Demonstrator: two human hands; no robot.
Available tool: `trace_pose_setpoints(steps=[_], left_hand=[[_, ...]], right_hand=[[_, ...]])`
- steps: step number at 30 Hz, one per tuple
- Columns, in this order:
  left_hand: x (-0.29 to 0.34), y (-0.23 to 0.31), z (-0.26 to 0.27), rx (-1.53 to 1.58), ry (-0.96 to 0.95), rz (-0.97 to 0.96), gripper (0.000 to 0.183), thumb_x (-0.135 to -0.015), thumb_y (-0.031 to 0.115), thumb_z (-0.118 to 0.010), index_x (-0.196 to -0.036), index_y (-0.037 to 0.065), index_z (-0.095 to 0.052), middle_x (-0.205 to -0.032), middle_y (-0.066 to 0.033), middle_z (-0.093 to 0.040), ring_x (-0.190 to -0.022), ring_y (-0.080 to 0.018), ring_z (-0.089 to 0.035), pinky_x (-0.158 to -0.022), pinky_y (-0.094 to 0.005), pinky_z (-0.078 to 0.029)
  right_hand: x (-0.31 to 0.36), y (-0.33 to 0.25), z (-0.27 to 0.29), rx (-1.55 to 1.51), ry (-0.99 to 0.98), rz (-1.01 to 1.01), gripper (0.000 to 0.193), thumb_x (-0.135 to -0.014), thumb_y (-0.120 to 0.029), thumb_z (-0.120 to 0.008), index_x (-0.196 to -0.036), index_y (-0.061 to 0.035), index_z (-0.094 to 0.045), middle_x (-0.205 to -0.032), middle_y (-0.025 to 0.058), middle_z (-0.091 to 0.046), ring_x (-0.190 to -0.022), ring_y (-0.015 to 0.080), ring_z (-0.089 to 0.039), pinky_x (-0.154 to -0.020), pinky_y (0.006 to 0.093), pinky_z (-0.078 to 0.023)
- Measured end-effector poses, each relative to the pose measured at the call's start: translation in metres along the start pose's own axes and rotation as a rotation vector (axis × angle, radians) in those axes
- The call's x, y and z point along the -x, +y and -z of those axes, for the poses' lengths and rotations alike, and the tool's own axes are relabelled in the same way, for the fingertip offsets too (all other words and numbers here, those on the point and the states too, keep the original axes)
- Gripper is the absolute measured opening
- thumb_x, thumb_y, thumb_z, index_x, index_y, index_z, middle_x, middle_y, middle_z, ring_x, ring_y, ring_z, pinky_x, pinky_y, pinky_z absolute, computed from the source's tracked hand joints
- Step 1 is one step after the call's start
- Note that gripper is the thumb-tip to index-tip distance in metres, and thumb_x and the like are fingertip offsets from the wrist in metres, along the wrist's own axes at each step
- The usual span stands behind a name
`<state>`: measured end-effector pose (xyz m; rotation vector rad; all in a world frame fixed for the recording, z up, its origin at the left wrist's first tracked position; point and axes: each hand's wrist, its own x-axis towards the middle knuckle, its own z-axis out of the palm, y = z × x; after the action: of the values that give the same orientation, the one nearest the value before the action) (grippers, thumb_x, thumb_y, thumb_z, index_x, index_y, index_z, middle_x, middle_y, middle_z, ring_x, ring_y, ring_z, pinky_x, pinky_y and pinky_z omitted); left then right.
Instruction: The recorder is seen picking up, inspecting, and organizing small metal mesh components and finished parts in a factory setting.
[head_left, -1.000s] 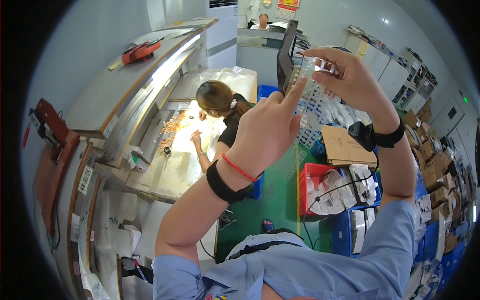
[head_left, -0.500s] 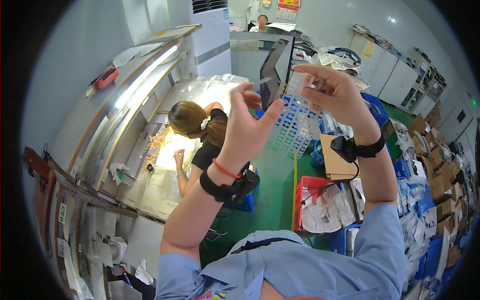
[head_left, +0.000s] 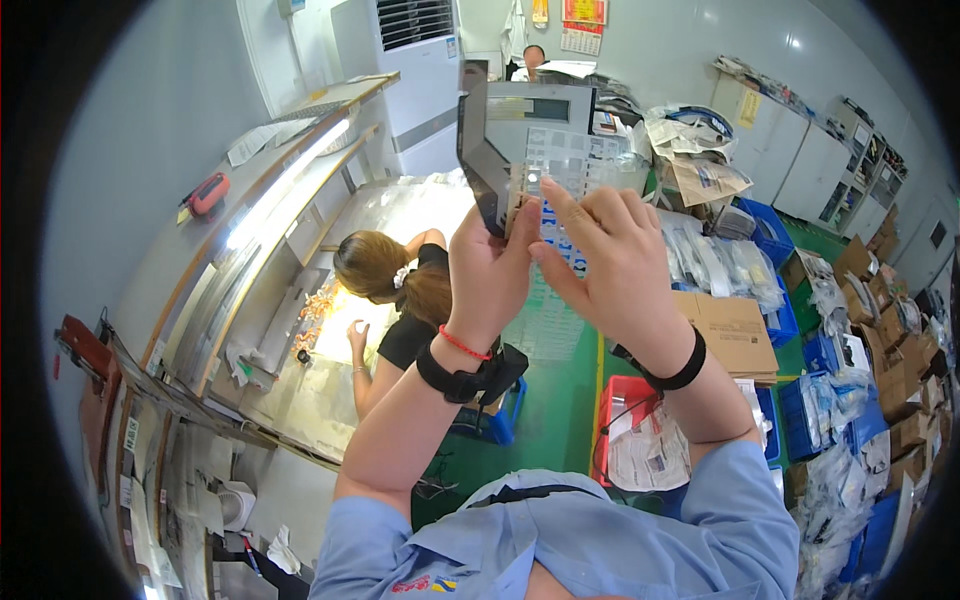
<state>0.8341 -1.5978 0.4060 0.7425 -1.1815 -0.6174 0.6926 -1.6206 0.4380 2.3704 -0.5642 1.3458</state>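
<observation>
One lit workbench (head_left: 300, 412) runs along the left, with a co-worker (head_left: 405, 335) in a black top bent over it. Brown cardboard (head_left: 735, 335) lies to the right. Between these, raised in front of the wearer above the green floor (head_left: 555, 405): a perforated clear plastic sheet (head_left: 575, 150), with rows of cut-outs.

Change over the last half second: the left hand (head_left: 488, 265), then clear of the sheet with fingers spread, is now at its left edge, thumb (head_left: 524, 215) laid along it. Its other fingers are mostly hidden, so a pinch on the edge is inferred, not seen. The right hand (head_left: 625, 265) has left the far right corner it gripped. Its index finger (head_left: 562, 208) reaches out over the sheet, thumb apart, remaining fingers curled; cannot tell whether the tip touches.

Judgement: support has probably passed from right to left, freeing the right to work on the sheet.
</observation>
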Motion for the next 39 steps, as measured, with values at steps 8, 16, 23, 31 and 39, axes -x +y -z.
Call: trace_pose_setpoints(steps=[8, 16, 23, 31, 39], left_hand=[[-0.001, 0.012, 0.013, -0.092, 0.126, -0.075, 0.014, -0.092, 0.015, -0.059, -0.093, 0.001, -0.059, -0.076, 0.0035, -0.056, -0.066, -0.0015, -0.048, -0.057, -0.0187, -0.04], [0.067, 0.017, 0.094, -0.193, 0.285, 0.136, 0.015, -0.095, 0.016, -0.055, -0.083, 0.006, -0.055, -0.066, 0.0048, -0.05, -0.059, -0.002, -0.044, -0.054, -0.019, -0.034], [0.152, -0.032, 0.115, -0.095, 0.27, 0.317, 0.015, -0.095, 0.016, -0.053, -0.086, 0.005, -0.054, -0.074, 0.0015, -0.052, -0.064, -0.0075, -0.045, -0.06, -0.0226, -0.036], [0.172, -0.039, 0.108, -0.02, 0.177, 0.383, 0.032, -0.091, 0.018, -0.061, -0.118, 0.005, -0.051, -0.109, -0.0026, -0.053, -0.094, -0.0104, -0.049, -0.082, -0.0244, -0.041], [0.234, 0.001, 0.17, 0.02, 0.255, 0.501, 0.046, -0.092, 0.024, -0.056, -0.131, 0.006, -0.039, -0.124, -0.0056, -0.047, -0.104, -0.015, -0.048, -0.087, -0.0294, -0.042]], right_hand=[[0.005, -0.009, 0.004, -0.36, 0.1, -0.089, 0.037, -0.078, -0.019, -0.067, -0.11, -0.0011, -0.062, -0.074, 0.0053, -0.049, -0.071, 0.0211, -0.048, -0.064, 0.032, -0.037], [0.121, -0.029, -0.023, -1.096, -0.244, -0.607, 0.023, -0.083, -0.007, -0.063, -0.106, -0.0037, -0.064, -0.074, 0.0033, -0.053, -0.066, 0.012, -0.05, -0.06, 0.025, -0.041], [0.135, -0.057, -0.047, -1.226, -0.416, -0.61, 0.039, -0.08, -0.011, -0.07, -0.117, -0.0056, -0.058, -0.092, 0.0044, -0.058, -0.077, 0.0134, -0.054, -0.068, 0.025, -0.043], [0.143, -0.081, -0.08, -1.138, -0.304, -0.5, 0.029, -0.076, 0.002, -0.065, -0.104, -0.0035, -0.065, -0.093, 0.0096, -0.062, -0.082, 0.0219, -0.06, -0.071, 0.0298, -0.049], [0.118, -0.114, -0.091, -0.995, -0.21, -0.408, 0.034, -0.074, 0.007, -0.062, -0.105, -0.0066, -0.065, -0.094, 0.0102, -0.06, -0.079, 0.0221, -0.06, -0.065, 0.0289, -0.049]])
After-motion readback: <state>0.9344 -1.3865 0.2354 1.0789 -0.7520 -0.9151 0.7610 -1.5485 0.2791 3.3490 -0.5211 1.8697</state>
